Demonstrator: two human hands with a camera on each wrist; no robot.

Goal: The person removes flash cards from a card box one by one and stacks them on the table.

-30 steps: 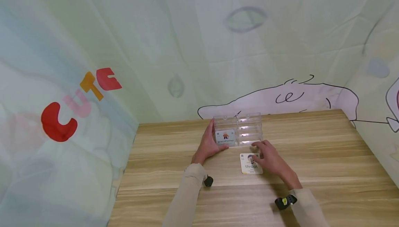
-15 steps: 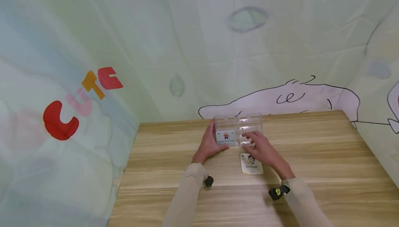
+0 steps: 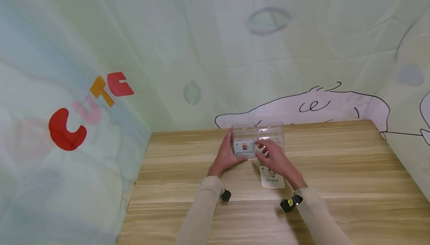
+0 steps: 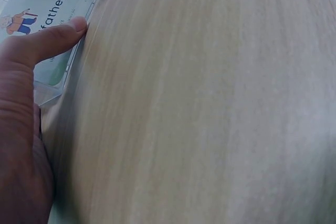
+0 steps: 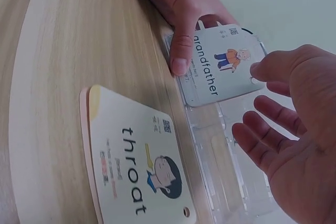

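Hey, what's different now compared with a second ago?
The right hand has moved left and forward from over the throat card to the right edge of the grandfather card; whether it grips that card, I can't tell. Otherwise unchanged: the left hand holds the clear case, the grandfather card sits there, and the throat card lies on the table.

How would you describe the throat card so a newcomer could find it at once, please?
On the wooden table, find the clear box. The throat card lies outside, on its near side; unlike the grandfather card, it shows a dark-haired figure.
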